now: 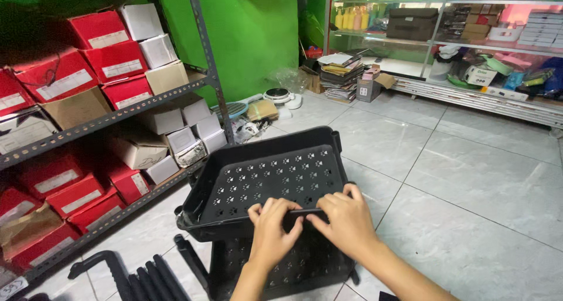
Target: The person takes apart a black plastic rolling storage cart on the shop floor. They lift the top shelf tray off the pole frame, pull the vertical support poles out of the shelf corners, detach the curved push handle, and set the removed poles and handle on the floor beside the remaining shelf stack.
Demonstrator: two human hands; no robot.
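A black plastic tray (275, 172) with a paw-print perforated bottom is held tilted above a second black tray (305, 266) of the same kind. My left hand (272, 225) and my right hand (346, 219) are side by side, both gripping the near rim of the upper tray, fingers curled over its edge. The lower tray is partly hidden beneath the upper one and my forearms.
A metal shelf rack (117, 116) with red, white and brown boxes stands at left. Black plastic poles and a handle piece (135, 274) lie on the tiled floor (469, 178). A green wall, stacked papers (340, 72) and glass display shelves (469, 37) lie beyond.
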